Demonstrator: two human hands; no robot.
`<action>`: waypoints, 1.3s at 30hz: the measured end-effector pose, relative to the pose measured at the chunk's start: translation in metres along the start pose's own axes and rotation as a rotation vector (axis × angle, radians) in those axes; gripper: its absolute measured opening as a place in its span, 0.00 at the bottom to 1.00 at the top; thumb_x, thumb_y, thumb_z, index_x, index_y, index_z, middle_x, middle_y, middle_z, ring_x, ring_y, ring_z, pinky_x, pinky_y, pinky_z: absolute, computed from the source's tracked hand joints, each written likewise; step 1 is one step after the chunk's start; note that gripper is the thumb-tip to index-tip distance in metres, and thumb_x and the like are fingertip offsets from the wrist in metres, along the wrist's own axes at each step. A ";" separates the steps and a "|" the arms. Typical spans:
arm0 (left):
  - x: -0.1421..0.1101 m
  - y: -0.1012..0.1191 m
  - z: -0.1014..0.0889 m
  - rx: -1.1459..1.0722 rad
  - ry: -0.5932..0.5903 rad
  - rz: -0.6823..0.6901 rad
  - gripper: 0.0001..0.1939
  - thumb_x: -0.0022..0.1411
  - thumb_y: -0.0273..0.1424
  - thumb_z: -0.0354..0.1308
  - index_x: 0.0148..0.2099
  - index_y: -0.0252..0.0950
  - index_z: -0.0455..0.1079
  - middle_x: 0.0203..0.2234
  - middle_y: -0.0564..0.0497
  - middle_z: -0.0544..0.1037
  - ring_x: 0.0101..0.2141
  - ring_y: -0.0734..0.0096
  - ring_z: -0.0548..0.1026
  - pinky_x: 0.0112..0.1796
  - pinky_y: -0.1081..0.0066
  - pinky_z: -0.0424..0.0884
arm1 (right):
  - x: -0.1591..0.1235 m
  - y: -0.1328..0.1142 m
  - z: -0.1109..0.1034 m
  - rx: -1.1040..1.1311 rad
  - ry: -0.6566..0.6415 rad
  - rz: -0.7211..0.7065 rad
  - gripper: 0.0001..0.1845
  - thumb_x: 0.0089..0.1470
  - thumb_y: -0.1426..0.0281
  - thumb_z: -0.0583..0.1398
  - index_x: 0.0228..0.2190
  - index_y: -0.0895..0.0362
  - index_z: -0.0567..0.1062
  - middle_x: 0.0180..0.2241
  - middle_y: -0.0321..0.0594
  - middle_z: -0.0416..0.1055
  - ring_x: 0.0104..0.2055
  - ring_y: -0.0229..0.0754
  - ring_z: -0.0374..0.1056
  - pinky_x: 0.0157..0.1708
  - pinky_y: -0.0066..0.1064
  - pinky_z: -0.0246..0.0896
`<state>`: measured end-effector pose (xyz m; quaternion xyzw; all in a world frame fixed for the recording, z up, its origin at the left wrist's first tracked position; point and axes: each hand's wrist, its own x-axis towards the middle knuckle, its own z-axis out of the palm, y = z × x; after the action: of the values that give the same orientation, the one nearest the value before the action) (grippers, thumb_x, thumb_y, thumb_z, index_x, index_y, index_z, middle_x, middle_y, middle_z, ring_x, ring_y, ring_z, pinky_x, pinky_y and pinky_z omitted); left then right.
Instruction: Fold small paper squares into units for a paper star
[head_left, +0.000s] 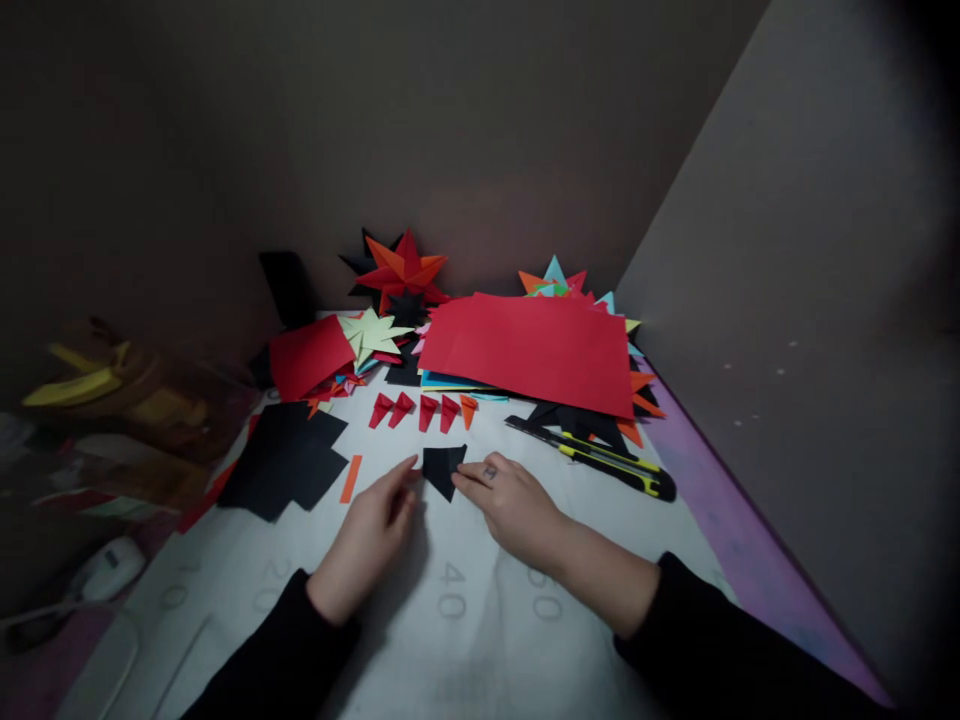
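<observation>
A small folded black paper piece (442,468) lies on the white printed mat (450,600). My left hand (371,535) touches its left corner with the fingertips drawn together. My right hand (514,505) presses its right edge with the fingers extended and close together. Both wrists wear black sleeves. Behind the piece stands a row of several small folded red and orange paper units (420,410).
Black paper sheets (289,460) and an orange strip (350,478) lie to the left. A large red sheet stack (529,350) and paper stars (401,268) sit at the back. A yellow-black utility knife (600,458) lies to the right. A wall rises on the right.
</observation>
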<state>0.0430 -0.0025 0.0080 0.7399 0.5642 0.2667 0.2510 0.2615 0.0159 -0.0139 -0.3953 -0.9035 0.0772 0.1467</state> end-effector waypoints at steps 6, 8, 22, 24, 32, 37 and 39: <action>0.029 -0.002 -0.003 -0.086 -0.102 0.084 0.16 0.62 0.25 0.50 0.50 0.33 0.72 0.37 0.45 0.77 0.36 0.70 0.76 0.38 0.67 0.73 | -0.001 0.003 -0.003 0.045 -0.001 0.006 0.25 0.54 0.82 0.54 0.52 0.56 0.71 0.52 0.45 0.71 0.45 0.46 0.61 0.43 0.38 0.62; 0.037 -0.003 -0.004 0.056 -0.095 0.220 0.14 0.62 0.25 0.52 0.46 0.35 0.75 0.34 0.47 0.75 0.34 0.70 0.74 0.35 0.69 0.72 | -0.001 0.004 -0.004 0.046 -0.015 -0.006 0.25 0.54 0.81 0.53 0.53 0.56 0.70 0.53 0.44 0.70 0.45 0.46 0.61 0.43 0.38 0.61; 0.065 -0.028 -0.011 0.101 -0.384 0.530 0.09 0.57 0.37 0.63 0.41 0.43 0.78 0.36 0.49 0.76 0.39 0.68 0.71 0.44 0.64 0.66 | 0.001 0.013 -0.015 0.058 -0.156 -0.116 0.24 0.56 0.79 0.54 0.52 0.48 0.71 0.57 0.40 0.65 0.51 0.49 0.59 0.46 0.43 0.57; 0.065 -0.025 -0.011 0.086 -0.409 0.496 0.09 0.59 0.37 0.62 0.42 0.43 0.78 0.37 0.48 0.76 0.40 0.68 0.71 0.45 0.64 0.65 | 0.000 0.015 -0.015 0.093 -0.156 -0.135 0.21 0.58 0.77 0.54 0.50 0.48 0.73 0.57 0.38 0.66 0.54 0.49 0.58 0.49 0.44 0.56; 0.056 -0.023 -0.020 0.135 -0.378 0.459 0.08 0.62 0.33 0.58 0.36 0.42 0.78 0.32 0.50 0.78 0.41 0.65 0.70 0.47 0.61 0.62 | 0.001 0.006 -0.001 0.144 -0.202 -0.136 0.31 0.55 0.81 0.51 0.59 0.49 0.63 0.61 0.37 0.61 0.66 0.46 0.44 0.62 0.52 0.41; 0.058 -0.023 -0.023 -0.002 -0.432 0.413 0.10 0.64 0.33 0.55 0.36 0.37 0.77 0.33 0.48 0.77 0.38 0.67 0.70 0.44 0.65 0.64 | 0.003 0.004 0.000 0.133 -0.238 -0.092 0.33 0.52 0.82 0.51 0.58 0.51 0.64 0.61 0.35 0.60 0.67 0.50 0.43 0.62 0.54 0.39; 0.058 -0.018 -0.022 -0.002 -0.412 0.370 0.11 0.65 0.32 0.53 0.35 0.35 0.75 0.32 0.48 0.76 0.37 0.68 0.70 0.43 0.66 0.64 | 0.002 0.006 -0.002 0.131 -0.255 -0.104 0.33 0.51 0.83 0.51 0.57 0.51 0.66 0.61 0.35 0.60 0.67 0.51 0.43 0.62 0.56 0.39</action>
<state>0.0277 0.0596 0.0184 0.8688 0.3563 0.1524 0.3081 0.2650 0.0219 -0.0128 -0.3244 -0.9271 0.1778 0.0599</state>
